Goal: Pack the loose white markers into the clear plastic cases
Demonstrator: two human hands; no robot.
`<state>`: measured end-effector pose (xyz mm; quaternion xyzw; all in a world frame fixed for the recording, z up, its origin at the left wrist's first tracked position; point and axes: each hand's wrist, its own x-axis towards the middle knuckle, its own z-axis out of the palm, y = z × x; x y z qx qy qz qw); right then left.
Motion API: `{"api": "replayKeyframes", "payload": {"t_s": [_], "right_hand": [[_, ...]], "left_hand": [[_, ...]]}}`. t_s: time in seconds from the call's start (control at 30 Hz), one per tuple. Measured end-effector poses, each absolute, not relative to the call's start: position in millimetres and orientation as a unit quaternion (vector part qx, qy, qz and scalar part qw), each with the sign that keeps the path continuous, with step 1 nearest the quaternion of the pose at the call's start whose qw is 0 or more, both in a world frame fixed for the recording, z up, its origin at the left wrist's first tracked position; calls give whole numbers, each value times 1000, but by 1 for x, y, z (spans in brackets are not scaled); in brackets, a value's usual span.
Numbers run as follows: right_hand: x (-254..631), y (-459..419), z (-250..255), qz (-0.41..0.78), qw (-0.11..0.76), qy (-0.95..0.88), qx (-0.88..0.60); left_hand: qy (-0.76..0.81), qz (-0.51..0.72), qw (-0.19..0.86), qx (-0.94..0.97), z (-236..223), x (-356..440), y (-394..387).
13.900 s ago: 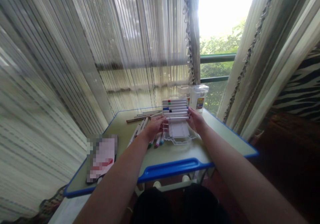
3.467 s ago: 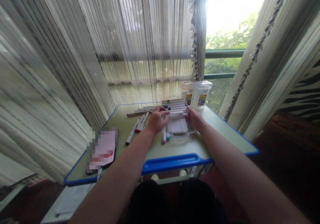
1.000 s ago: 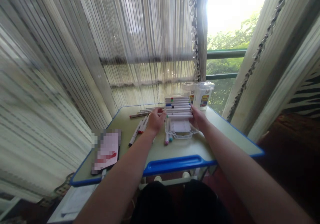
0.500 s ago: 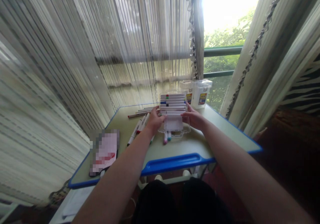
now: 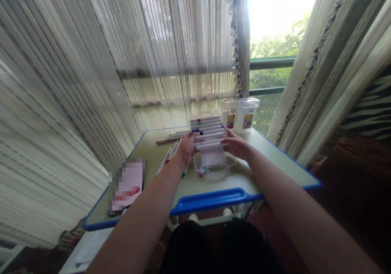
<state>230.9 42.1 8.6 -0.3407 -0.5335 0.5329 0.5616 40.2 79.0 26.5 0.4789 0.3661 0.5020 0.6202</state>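
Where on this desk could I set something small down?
Likeliest: the desk's right side, between the right forearm and the blue rim, or the strip between the clear case and the blue groove. It's crowded beside the left hand, among loose markers, and around two clear containers behind.

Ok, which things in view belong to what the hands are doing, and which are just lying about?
In the job:
- clear case, in the grip of the left hand and right hand
- white markers lined up in it
- loose markers by the left forearm, probably

Just lying about, apparently:
- two clear containers standing behind, untouched
- pixelated flat item at far left
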Motion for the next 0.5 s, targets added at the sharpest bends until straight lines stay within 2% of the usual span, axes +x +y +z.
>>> {"api": "replayKeyframes", "payload": {"t_s": [0.07,0.17,0.23,0.3,0.4,0.5], "right_hand": [[231,44,6,466,590,-537,-383],[231,44,1,269,622,-582,-450],[231,43,-2,126,595,-638,-473],[231,41,-4,39,552,-679,-483],[230,40,-5,3,519,-705,-483],[228,39,-4,5,525,-699,-486]], "left_hand": [[369,526,605,471,27,40,81],[374,569,582,445,28,38,84],[377,592,573,424,29,36,87],[379,606,569,406,29,35,88],[382,615,569,391,29,34,88],[375,620,571,386,29,34,88]]}}
